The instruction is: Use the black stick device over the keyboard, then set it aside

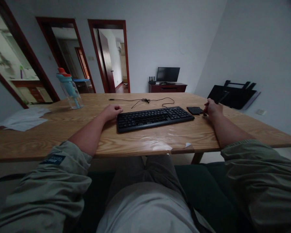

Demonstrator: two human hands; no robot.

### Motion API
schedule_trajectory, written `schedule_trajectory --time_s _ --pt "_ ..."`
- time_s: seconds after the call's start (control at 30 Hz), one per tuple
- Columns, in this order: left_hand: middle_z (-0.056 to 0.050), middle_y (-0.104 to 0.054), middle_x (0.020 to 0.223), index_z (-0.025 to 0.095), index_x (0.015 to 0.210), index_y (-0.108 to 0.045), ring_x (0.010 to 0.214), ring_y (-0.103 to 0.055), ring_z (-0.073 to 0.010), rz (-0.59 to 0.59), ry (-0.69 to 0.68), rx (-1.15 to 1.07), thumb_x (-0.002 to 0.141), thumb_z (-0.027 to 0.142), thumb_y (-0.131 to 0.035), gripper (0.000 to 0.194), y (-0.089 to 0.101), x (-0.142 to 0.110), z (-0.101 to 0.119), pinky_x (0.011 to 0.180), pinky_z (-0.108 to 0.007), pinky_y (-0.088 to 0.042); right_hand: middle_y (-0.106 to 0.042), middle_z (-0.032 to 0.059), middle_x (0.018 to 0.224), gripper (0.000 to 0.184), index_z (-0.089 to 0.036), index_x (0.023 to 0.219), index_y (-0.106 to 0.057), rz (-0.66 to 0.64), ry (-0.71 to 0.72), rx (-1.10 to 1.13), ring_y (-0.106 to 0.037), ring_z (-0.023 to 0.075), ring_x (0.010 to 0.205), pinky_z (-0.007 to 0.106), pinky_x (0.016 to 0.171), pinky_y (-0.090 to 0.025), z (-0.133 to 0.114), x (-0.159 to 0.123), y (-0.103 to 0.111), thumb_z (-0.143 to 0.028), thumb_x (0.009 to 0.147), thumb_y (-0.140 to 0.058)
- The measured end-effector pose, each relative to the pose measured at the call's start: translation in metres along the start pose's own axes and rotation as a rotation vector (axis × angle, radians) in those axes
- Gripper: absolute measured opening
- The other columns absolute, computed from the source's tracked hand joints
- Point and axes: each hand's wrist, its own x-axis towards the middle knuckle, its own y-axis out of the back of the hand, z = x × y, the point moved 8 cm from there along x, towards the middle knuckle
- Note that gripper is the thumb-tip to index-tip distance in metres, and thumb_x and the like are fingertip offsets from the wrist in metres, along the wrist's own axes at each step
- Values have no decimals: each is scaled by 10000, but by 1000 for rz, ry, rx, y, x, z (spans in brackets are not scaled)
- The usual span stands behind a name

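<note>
A black keyboard (pixel 155 118) lies across the middle of a wooden table (pixel 63 129), its cable (pixel 145 101) trailing toward the far edge. My left hand (pixel 111 112) rests knuckles-up on the wood against the keyboard's left end, fingers curled. My right hand (pixel 212 108) sits past the right end, fingers pinched on a small dark object that I cannot identify. Just left of that hand lies a small black flat pad (pixel 195 110).
A blue water bottle with an orange lid (pixel 70 89) stands at the far left. White papers (pixel 24 119) lie near the left edge. A folded black table (pixel 232 94) leans on the right wall. A monitor on a cabinet (pixel 167 79) stands behind.
</note>
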Motion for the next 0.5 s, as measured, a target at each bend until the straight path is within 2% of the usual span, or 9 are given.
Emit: schedule_trajectory --time_s 0.13,0.23,0.4,0.5 --pt "-23 -629 667 172 730 -687 670 -523 -184 2 -8 -7 758 458 -587 304 0 0 -1 640 -306 -369 -471 -22 556 239 -168 680 -535 51 -34 114 -504 111 487 260 527 -471 -1 -5 3 -266 897 -553" --pt "-18 -619 651 178 714 -678 662 -515 -181 2 0 -5 761 450 -589 290 1 0 -1 640 -305 -372 -495 -12 576 212 -161 670 -533 72 -32 126 -510 105 505 247 525 -456 -3 -7 4 -195 880 -537" --pt "-10 -593 627 181 679 -665 636 -500 -174 11 -5 -22 752 428 -606 264 2 -2 3 649 -311 -373 -534 3 617 182 -147 673 -569 124 57 30 -502 92 541 215 499 -399 -8 -5 8 -158 855 -564" --pt "-12 -594 637 179 687 -666 646 -502 -175 10 -2 -12 762 428 -593 269 2 -2 3 644 -308 -369 -544 12 630 169 -145 685 -582 149 61 -22 -510 99 566 221 510 -394 -5 -4 11 -161 853 -572"
